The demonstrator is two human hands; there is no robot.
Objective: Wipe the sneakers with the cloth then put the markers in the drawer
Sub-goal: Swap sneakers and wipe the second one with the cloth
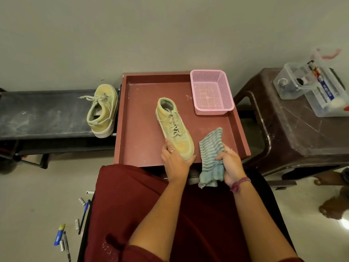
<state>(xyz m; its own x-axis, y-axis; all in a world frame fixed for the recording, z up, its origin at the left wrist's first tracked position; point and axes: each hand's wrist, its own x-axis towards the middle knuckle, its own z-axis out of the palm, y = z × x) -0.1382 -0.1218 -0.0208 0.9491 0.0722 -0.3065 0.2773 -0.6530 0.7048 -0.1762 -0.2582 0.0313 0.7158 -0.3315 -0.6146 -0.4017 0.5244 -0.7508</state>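
Two sneakers: one lies in the open drawer in front of me, the other sits on the bench to my left.
Sneaker in the drawer (174, 127): upright on its sole on the red drawer floor, toe towards me, heel towards the wall, laces tied.
My left hand (174, 161): fingers and thumb curled round the toe end of that sneaker, thumb on the near right side of the toe, fingers along its left side; I am holding it.
My right hand (229, 165): fingers curled tight round the cloth; a ring shows on one finger and a purple thread band sits at my wrist.
Cloth (211, 154): teal-and-white striped, bunched in my right fist, its upper end standing above the drawer floor just right of the sneaker's toe, its lower end hanging over the drawer's front edge. I cannot tell whether it touches the shoe.
Second sneaker (103, 110): tipped onto its side on the dark bench (41, 114), sole facing the drawer's left wall, laces trailing left.
Drawer (139, 148): reddish-brown, pulled out above my lap.
Pink basket (212, 91): stands in the drawer's far right corner.
Markers (62, 235): pens and markers lie scattered on the floor to the left of my knee, well apart from the drawer.
Brown stool (294, 129): to my right, carrying a clear plastic box (311, 86).
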